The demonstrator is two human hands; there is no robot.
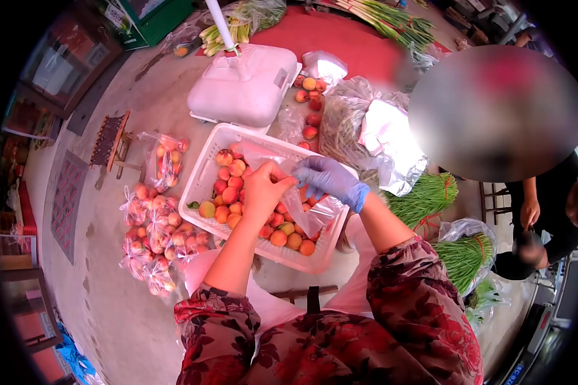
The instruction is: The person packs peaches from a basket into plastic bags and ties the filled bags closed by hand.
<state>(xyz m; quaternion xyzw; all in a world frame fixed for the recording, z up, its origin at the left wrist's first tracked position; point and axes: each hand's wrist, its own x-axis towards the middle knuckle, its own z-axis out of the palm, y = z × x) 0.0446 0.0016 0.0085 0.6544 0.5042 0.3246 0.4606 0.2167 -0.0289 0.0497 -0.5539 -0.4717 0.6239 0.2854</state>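
Over a white crate (196, 173) of peaches (235, 183), both hands meet at a clear plastic bag (302, 215). My left hand (268, 187) is bare, its thumb and fingers pinched on the bag's edge. My right hand (331, 181) wears a blue-grey glove, its fingers curled against the same bag close to the left fingertips. The bag hangs down over the peaches in the right half of the crate.
Bagged peaches (157, 231) lie on the ground left of the crate. Beyond it stands a white lidded box (241, 86) with a pole. Green vegetable bundles (424, 196) lie at right, near a seated person (546, 212). A small stool (112, 141) stands at left.
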